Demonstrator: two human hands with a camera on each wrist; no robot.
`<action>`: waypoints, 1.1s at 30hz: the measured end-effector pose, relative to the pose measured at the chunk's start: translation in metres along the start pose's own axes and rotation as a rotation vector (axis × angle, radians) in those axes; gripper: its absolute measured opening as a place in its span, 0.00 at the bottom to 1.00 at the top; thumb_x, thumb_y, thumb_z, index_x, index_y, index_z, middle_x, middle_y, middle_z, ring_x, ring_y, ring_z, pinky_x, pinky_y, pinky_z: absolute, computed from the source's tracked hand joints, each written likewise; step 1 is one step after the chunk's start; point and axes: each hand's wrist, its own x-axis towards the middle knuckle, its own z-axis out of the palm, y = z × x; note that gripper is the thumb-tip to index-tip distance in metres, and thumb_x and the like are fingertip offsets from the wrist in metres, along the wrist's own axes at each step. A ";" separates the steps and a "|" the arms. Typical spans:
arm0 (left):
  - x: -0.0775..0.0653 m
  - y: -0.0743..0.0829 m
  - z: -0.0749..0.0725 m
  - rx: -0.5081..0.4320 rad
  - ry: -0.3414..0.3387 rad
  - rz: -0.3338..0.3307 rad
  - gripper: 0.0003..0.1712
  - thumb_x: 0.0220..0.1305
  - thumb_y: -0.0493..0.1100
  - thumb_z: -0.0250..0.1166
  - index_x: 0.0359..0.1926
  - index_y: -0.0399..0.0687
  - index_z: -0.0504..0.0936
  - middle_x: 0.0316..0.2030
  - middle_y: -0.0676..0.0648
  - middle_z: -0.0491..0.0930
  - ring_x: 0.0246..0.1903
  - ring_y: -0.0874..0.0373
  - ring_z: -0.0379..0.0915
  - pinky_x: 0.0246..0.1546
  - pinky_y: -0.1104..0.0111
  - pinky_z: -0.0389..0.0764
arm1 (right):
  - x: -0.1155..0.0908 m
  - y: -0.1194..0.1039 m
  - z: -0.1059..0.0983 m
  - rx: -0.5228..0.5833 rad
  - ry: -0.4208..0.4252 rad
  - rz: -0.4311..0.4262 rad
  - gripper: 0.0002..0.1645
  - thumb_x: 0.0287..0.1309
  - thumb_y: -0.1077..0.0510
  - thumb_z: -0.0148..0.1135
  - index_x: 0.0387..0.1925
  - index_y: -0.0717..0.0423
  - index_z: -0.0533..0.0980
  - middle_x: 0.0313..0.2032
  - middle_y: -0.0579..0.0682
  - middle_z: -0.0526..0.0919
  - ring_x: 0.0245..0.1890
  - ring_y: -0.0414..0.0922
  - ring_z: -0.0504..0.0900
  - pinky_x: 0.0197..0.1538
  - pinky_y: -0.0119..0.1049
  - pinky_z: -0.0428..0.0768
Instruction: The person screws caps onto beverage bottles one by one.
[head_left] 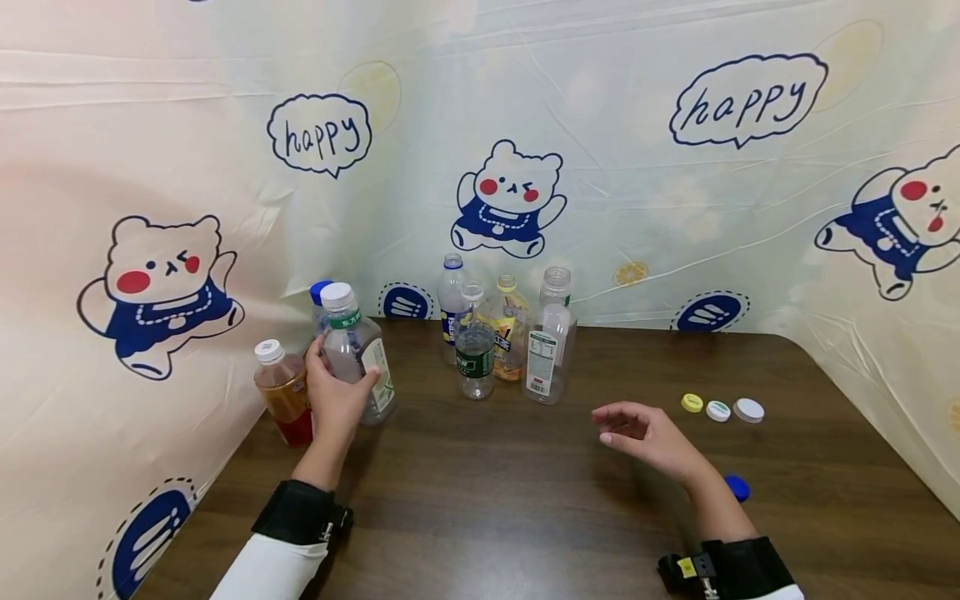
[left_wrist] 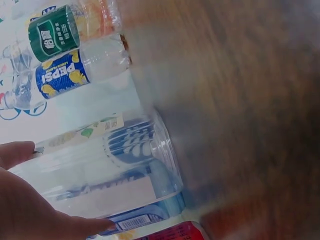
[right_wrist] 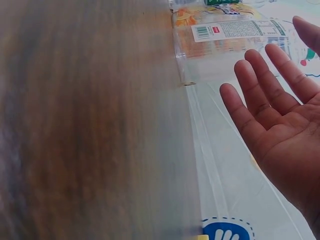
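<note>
"Lettering first: PEPSI reads out in white on the blue label of the Pepsi bottle [left_wrist: 62, 75], lying sideways in the left wrist view!"

"And 'happy', twice, in speech bubbles on the backdrop [head_left: 622, 200]. What about the one in hand?"

"White-capped clear bottle [head_left: 347, 354], over on the table's left side! Green neck band with white characters, pale label facing right, print too small to read."

"Its long axis?"

"Near vertical, cap up, base down. Whether that base touches the table [head_left: 480, 517], I can't tell."

"Grip?"

"Left hand [head_left: 337, 404], thumb on one side, fingers on the other, holding it round the body! Beside it stands the red-drink bottle [head_left: 287, 400]."

"Right hand [head_left: 656, 442]?"

"Holding nothing, fingers spread and gently bent, near the uncapped wide bottle [head_left: 546, 362], whose white label carries a barcode and dense small print, upright, mouth to the ceiling!"
</note>
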 end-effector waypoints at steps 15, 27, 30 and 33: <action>0.010 0.001 -0.001 0.038 0.005 -0.035 0.60 0.58 0.43 0.71 0.77 0.62 0.36 0.76 0.45 0.44 0.74 0.45 0.41 0.68 0.44 0.52 | -0.002 -0.003 0.001 0.007 -0.019 0.021 0.18 0.64 0.59 0.62 0.53 0.62 0.77 0.50 0.61 0.81 0.46 0.43 0.80 0.49 0.32 0.79; 0.005 -0.001 -0.002 0.125 -0.061 -0.117 0.66 0.58 0.46 0.71 0.76 0.51 0.27 0.76 0.38 0.36 0.74 0.41 0.34 0.69 0.45 0.46 | -0.001 -0.005 0.000 -0.005 -0.033 0.035 0.18 0.64 0.59 0.62 0.53 0.61 0.77 0.50 0.60 0.81 0.47 0.47 0.80 0.49 0.32 0.78; -0.003 0.002 -0.002 0.146 -0.095 -0.140 0.67 0.57 0.46 0.71 0.76 0.48 0.25 0.76 0.36 0.33 0.74 0.39 0.33 0.69 0.45 0.45 | -0.002 -0.005 -0.001 -0.003 -0.037 0.037 0.18 0.64 0.59 0.62 0.53 0.61 0.77 0.50 0.62 0.80 0.47 0.47 0.80 0.49 0.32 0.78; -0.015 0.008 -0.002 0.140 -0.111 -0.152 0.68 0.55 0.44 0.73 0.76 0.45 0.26 0.75 0.34 0.33 0.73 0.37 0.32 0.69 0.45 0.45 | -0.002 -0.004 -0.002 -0.006 -0.033 0.036 0.18 0.64 0.59 0.62 0.53 0.61 0.77 0.50 0.64 0.80 0.47 0.47 0.80 0.49 0.32 0.78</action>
